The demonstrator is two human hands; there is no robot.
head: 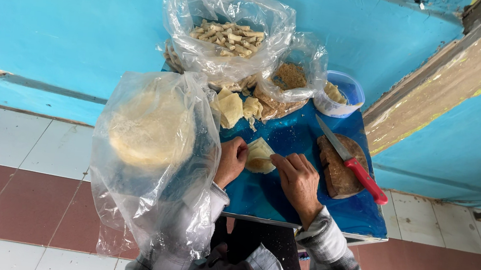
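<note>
Both the left hand (231, 161) and right hand (296, 177) pinch a pale, thin wrapper (260, 155), folded over brownish filling, on the blue worktop (281, 203).

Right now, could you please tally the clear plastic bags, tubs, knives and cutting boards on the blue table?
Clear plastic bags: 3
Clear plastic tubs: 1
Red-handled knives: 1
Wooden cutting boards: 1
Total: 6
</note>
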